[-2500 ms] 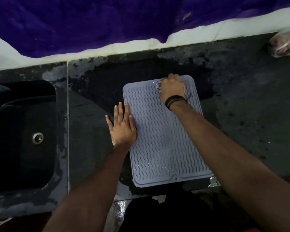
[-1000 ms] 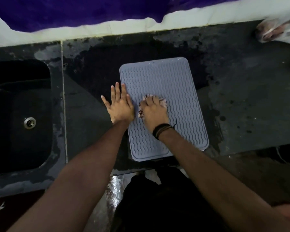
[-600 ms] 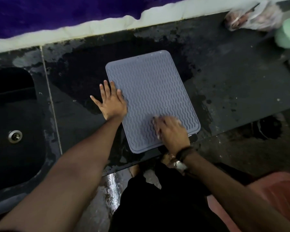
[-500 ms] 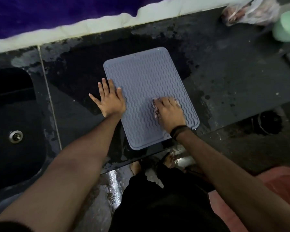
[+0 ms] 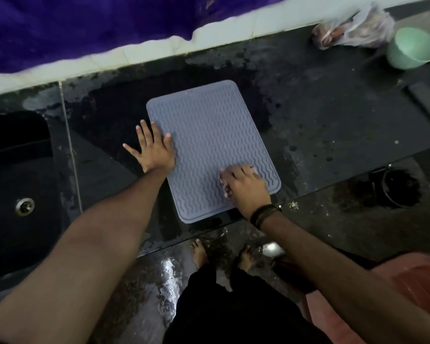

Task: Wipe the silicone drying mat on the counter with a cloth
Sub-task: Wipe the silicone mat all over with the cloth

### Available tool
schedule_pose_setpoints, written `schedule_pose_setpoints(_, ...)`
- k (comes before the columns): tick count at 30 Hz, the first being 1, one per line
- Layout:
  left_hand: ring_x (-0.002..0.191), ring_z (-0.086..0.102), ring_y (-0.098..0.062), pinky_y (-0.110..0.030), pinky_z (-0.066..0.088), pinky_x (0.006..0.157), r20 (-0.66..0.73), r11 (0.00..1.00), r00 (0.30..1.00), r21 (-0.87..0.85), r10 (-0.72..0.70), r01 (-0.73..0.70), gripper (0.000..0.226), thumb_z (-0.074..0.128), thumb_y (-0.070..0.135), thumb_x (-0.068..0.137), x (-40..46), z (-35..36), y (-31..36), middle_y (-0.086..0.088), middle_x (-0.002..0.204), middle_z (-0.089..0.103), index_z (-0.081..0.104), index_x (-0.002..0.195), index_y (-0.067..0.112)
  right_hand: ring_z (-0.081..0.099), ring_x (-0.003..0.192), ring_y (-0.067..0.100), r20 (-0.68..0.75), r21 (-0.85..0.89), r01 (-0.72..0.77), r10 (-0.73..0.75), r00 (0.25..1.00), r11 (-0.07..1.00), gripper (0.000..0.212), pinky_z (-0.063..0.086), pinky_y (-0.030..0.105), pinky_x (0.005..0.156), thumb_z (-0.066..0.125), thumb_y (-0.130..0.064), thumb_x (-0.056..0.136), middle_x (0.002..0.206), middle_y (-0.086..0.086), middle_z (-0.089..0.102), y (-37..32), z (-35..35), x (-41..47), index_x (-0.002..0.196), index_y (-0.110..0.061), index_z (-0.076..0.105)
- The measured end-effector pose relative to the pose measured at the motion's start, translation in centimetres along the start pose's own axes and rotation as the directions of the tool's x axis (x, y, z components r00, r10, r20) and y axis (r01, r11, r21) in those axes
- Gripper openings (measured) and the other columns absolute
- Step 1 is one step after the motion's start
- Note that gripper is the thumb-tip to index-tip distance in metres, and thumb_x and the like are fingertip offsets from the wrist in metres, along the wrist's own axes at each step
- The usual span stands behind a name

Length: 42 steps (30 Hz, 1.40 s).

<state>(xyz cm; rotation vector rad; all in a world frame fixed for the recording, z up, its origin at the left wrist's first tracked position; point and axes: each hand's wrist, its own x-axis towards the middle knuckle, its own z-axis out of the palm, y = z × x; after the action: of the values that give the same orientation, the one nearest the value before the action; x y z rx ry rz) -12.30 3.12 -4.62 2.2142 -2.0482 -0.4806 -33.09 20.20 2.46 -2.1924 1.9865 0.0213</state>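
Note:
A grey silicone drying mat (image 5: 209, 135) with wavy ridges lies on the dark wet counter (image 5: 320, 125), its near edge at the counter's front edge. My left hand (image 5: 152, 148) lies flat with fingers spread, pressing the mat's left edge and the counter beside it. My right hand (image 5: 246, 186) rests on the mat's near right corner and presses a small pale cloth (image 5: 224, 181) onto it. Only the cloth's fringe shows, at my fingertips and along the hand's left side.
A black sink (image 5: 18, 194) with a metal drain (image 5: 24, 206) is set in the counter at left. At the back right sit a crumpled plastic bag (image 5: 353, 27) and a pale green cup (image 5: 412, 48). A reddish tub (image 5: 417, 289) stands on the wet floor at right, near my bare feet.
My right hand with the cloth has wiped from the mat's far end down its middle and now sits at the near right corner. My left hand has stayed on the left edge.

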Motion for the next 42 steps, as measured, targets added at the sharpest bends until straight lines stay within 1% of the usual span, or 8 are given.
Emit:
schedule_pose_setpoints(6,0.157,-0.006,-0.02,-0.057,-0.007,0.124,0.141,0.966,0.958,0.038,0.249,-0.256,0.07,0.026,0.051,0.107,-6.0,-0.7,-1.5,-0.005,0.171,0.002,0.009,0.163,0.011,0.04,0.128,0.036,0.088,0.012,0.013,-0.014,0.996,1.0,0.056,0.04,0.049,0.1,0.064,-0.01,0.079,0.136,0.013,0.049,-0.2,1.3,3.4,0.133,-0.01,0.052)
schedule_pose_setpoints(9,0.156,-0.01,-0.013,-0.059,-0.015,0.119,0.301,0.976,0.935,0.057,0.186,-0.212,0.081,0.029,0.062,0.103,-7.1,-0.6,-2.1,0.005,0.17,-0.009,-0.004,0.163,0.019,0.046,0.125,0.037,0.047,0.004,0.007,-0.007,0.999,1.0,0.05,0.046,0.05,0.096,0.063,-0.008,0.082,0.136,0.01,0.052,0.0,2.1,2.5,0.131,-0.013,0.056)
schedule_pose_setpoints(16,0.156,-0.011,-0.015,-0.062,-0.015,0.12,0.362,0.981,0.927,0.118,0.102,-0.154,0.081,0.028,0.064,0.102,-7.1,-2.0,-0.3,0.006,0.17,-0.012,-0.006,0.163,0.021,0.056,0.114,0.033,0.0,-0.061,0.135,-0.136,0.991,0.989,0.05,0.055,0.044,0.081,0.073,-0.011,0.072,0.123,0.005,0.061,1.2,1.5,-1.6,0.122,-0.016,0.064)
schedule_pose_setpoints(21,0.156,-0.012,-0.015,-0.056,-0.018,0.12,0.314,0.988,0.945,0.087,0.094,-0.127,0.091,0.035,0.067,0.099,-7.2,-2.6,-1.2,0.003,0.17,-0.012,-0.007,0.162,0.018,0.042,0.128,0.029,0.121,-0.037,0.194,-0.188,0.975,0.98,0.047,0.041,0.044,0.102,0.059,-0.016,0.087,0.137,0.005,0.05,1.8,0.1,-1.6,0.133,-0.018,0.053)
schedule_pose_setpoints(26,0.156,-0.009,-0.014,-0.058,-0.012,0.122,0.402,0.973,0.894,0.03,0.197,-0.228,0.086,0.049,0.052,0.101,-6.8,-3.4,-4.1,0.003,0.171,-0.004,-0.001,0.163,0.02,0.041,0.126,0.029,0.0,0.004,0.101,-0.101,0.995,0.995,0.056,0.038,0.044,0.103,0.07,-0.017,0.079,0.133,0.008,0.051,-1.9,-2.1,6.3,0.132,-0.016,0.052)
schedule_pose_setpoints(32,0.156,-0.013,-0.016,-0.06,-0.009,0.121,0.425,0.983,0.89,-0.002,0.168,-0.185,0.088,0.05,0.057,0.099,-6.8,-2.7,-4.5,0.008,0.17,-0.011,-0.003,0.163,0.027,0.027,0.14,0.03,0.11,-0.001,0.214,-0.213,0.971,0.977,0.063,0.035,0.046,0.111,0.06,-0.011,0.087,0.154,0.006,0.032,-5.4,1.9,5.7,0.147,-0.015,0.037)
schedule_pose_setpoints(37,0.156,-0.014,-0.021,-0.065,-0.006,0.119,0.449,0.986,0.881,-0.005,0.15,-0.165,0.084,0.044,0.06,0.1,-7.1,-2.7,-4.3,0.007,0.169,-0.016,-0.005,0.162,0.031,0.039,0.129,0.028,0.152,0.006,0.282,-0.28,0.948,0.959,0.047,0.04,0.044,0.102,0.061,-0.015,0.087,0.138,0.004,0.049,-4.6,1.3,4.3,0.133,-0.021,0.055)
schedule_pose_setpoints(42,0.156,-0.013,-0.019,-0.067,-0.003,0.119,0.444,0.986,0.884,0.017,0.142,-0.168,0.083,0.04,0.062,0.1,-7.4,-3.2,-4.2,0.008,0.169,-0.015,-0.004,0.162,0.031,0.04,0.127,0.027,0.063,0.03,0.133,-0.135,0.989,0.991,0.051,0.043,0.045,0.1,0.066,-0.019,0.084,0.134,0.006,0.05,-7.8,-1.7,12.2,0.134,-0.019,0.052)
